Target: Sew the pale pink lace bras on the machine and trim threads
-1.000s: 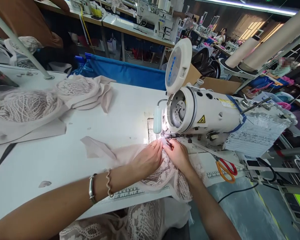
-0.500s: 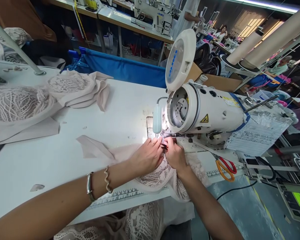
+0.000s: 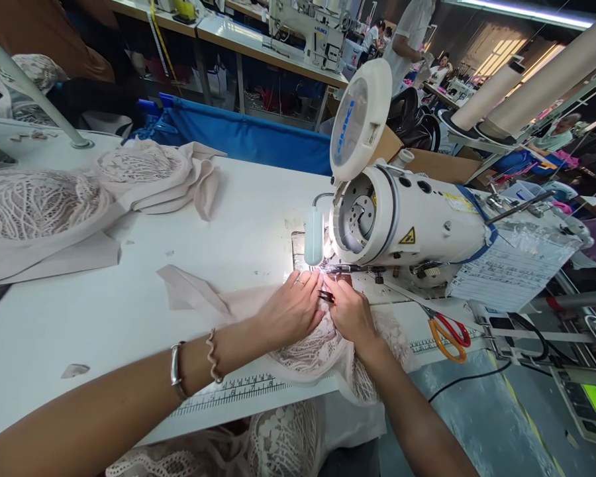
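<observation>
Two hands at a sewing machine (image 3: 417, 209), one head view only. Left hand (image 3: 285, 311): fingers together, pressing down on the lace garment (image 3: 302, 358) just below the lamp (image 3: 314, 242); underside hidden, so can't tell if it pinches. Right hand (image 3: 350, 315): fingers curled round a dark tool (image 3: 326, 297), mostly covered, make unclear; fingertips close beside the left ones at the same cloth. Garment lies on the table (image 3: 248, 218) at the machine's front, under and between both hands, lower part over the ruler (image 3: 233, 392), a loose pale flap (image 3: 189, 291) out to the left. Handling, as judged: light, limp, soft; sheer parts probably slippery and stretchy, openwork lace easy to snag. Best hold: flat fingertips on the plain edge band, both sides of the part by the needle area, no tugging on the lace; cup likely springier, better left loose. Around: scissors (image 3: 442, 336) right of the right hand, a lace pile (image 3: 34, 205) far left, a scrap (image 3: 74, 371) near the left forearm, more lace (image 3: 285, 437) below the table edge, round lid (image 3: 360, 119) raised on the machine.
</observation>
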